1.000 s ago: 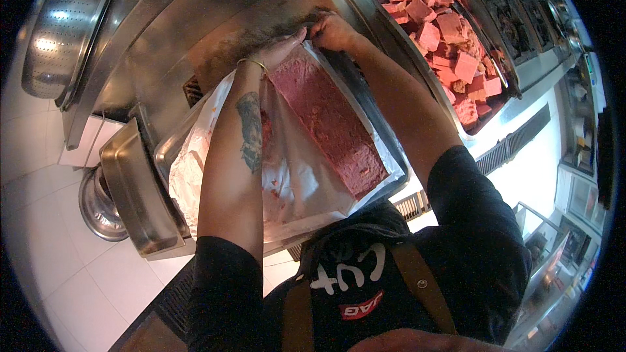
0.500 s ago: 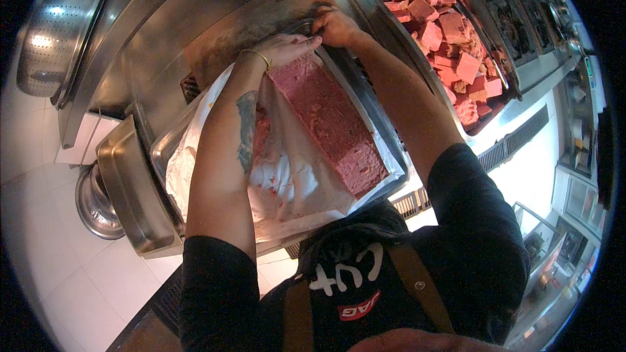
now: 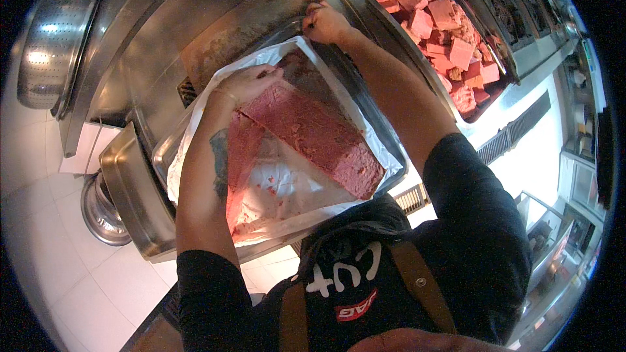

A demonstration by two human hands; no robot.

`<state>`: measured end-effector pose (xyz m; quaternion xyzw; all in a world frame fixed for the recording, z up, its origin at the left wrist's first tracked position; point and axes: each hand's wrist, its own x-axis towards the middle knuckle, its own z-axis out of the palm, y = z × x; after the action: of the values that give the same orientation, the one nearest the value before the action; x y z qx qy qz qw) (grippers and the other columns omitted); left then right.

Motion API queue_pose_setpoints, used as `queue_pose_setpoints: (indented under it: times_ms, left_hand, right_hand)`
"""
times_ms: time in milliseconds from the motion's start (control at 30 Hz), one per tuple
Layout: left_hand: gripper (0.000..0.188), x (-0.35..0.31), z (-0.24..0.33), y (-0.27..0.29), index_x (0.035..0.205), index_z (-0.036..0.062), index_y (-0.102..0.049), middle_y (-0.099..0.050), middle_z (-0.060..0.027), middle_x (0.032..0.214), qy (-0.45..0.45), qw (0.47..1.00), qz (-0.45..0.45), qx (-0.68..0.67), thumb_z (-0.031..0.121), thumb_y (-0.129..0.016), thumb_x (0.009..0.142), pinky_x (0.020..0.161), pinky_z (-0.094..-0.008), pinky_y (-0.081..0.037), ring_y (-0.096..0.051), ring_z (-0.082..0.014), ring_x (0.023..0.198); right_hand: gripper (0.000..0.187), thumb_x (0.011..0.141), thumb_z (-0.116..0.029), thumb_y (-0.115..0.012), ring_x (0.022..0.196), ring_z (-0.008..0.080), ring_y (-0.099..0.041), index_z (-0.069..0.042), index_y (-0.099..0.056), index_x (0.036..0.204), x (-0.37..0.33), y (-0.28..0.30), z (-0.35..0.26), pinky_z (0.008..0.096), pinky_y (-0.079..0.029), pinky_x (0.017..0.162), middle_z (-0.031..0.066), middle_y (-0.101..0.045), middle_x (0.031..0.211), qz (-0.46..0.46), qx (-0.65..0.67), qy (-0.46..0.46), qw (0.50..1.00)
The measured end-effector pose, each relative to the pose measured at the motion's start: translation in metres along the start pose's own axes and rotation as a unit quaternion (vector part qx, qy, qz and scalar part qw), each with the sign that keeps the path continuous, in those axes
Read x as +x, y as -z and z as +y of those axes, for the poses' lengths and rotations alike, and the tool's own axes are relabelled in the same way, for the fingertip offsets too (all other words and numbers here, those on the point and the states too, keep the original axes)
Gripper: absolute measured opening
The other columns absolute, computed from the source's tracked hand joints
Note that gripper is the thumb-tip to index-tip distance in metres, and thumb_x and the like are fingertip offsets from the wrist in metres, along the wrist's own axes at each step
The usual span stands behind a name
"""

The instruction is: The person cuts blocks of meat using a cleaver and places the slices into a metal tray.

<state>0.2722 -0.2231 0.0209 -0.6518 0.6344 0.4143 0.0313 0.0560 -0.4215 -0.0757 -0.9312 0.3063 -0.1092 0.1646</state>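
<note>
A long, rough-surfaced pink meat slab (image 3: pixel 316 133) lies on whitish lining paper (image 3: pixel 277 179) inside a rectangular metal tray (image 3: pixel 368 101), the left hand (image 3: pixel 253 82) at its far end and the shadowed right hand (image 3: pixel 324 23) by the tray's far corner, both with curled fingers whose grip I cannot tell.

Upper garment: black T-shirt (image 3: pixel 482 215) with short sleeves (image 3: pixel 212 280). Chest: white lettering (image 3: pixel 344 270) and red rectangular label (image 3: pixel 356 308) — between two brown straps (image 3: pixel 427 296), one bearing a round stud (image 3: pixel 420 282). Left forearm (image 3: pixel 203 202): dark tattoo (image 3: pixel 220 156).
</note>
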Motion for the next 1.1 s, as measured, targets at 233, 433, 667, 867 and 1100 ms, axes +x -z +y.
queue_pose_setpoints:
  times_ms: [233,433,667,867,1100]
  left_hand:
    - [0.054,-0.003,-0.002,-0.003,0.126,0.0099,-0.067,-0.067,-0.0249,0.123,0.014,0.991,0.07,0.116,0.053,-0.057,0.096,0.1,-0.0466,-0.049,-0.064,-0.0399,0.117]
    - [0.025,0.036,0.022,-0.007,0.102,0.0039,-0.073,-0.07,-0.0269,0.106,-0.066,0.963,0.243,0.098,0.022,-0.062,0.089,0.092,-0.0505,-0.053,-0.068,-0.0434,0.1]
    - [0.048,0.05,0.055,-0.078,0.134,0.0042,-0.057,-0.057,-0.0227,0.136,-0.075,0.913,0.356,0.185,0.019,-0.064,0.089,0.101,-0.051,-0.051,-0.06,-0.0453,0.12]
    - [0.039,0.045,0.057,-0.069,0.133,0.0014,-0.058,-0.053,-0.021,0.142,-0.048,0.925,0.3,0.227,0.013,-0.052,0.096,0.106,-0.0474,-0.049,-0.059,-0.0395,0.124]
    - [0.028,0.047,0.038,-0.041,0.109,-0.0005,-0.073,-0.066,-0.0265,0.123,0.004,0.955,0.164,0.248,0.008,-0.051,0.095,0.096,-0.0501,-0.054,-0.066,-0.0414,0.115]
  right_hand:
    - [0.061,0.081,-0.055,-0.074,0.101,0.0401,-0.07,-0.012,-0.063,0.123,-0.093,0.074,-0.109,0.0487,-0.056,0.088,0.0213,-0.072,0.106,-0.034,0.059,-0.152,0.986]
    - [0.045,0.084,-0.035,-0.066,0.103,0.0409,-0.071,-0.001,-0.07,0.115,-0.077,0.058,-0.12,0.0482,-0.057,0.092,0.026,-0.072,0.108,-0.173,0.014,-0.196,0.965]
    - [0.026,0.081,-0.022,-0.062,0.093,0.0418,-0.072,-0.007,-0.077,0.096,-0.061,0.042,-0.085,0.0503,-0.057,0.085,0.0247,-0.072,0.097,-0.037,0.0,-0.141,0.989]
    - [0.025,0.084,-0.024,-0.063,0.095,0.0412,-0.071,-0.008,-0.076,0.099,-0.057,0.044,-0.089,0.0502,-0.056,0.087,0.0226,-0.073,0.098,-0.113,-0.002,-0.144,0.983]
    - [0.022,0.083,-0.021,-0.064,0.093,0.0414,-0.071,-0.01,-0.076,0.097,-0.06,0.036,-0.073,0.0515,-0.057,0.086,0.0222,-0.073,0.094,-0.06,0.064,-0.146,0.985]
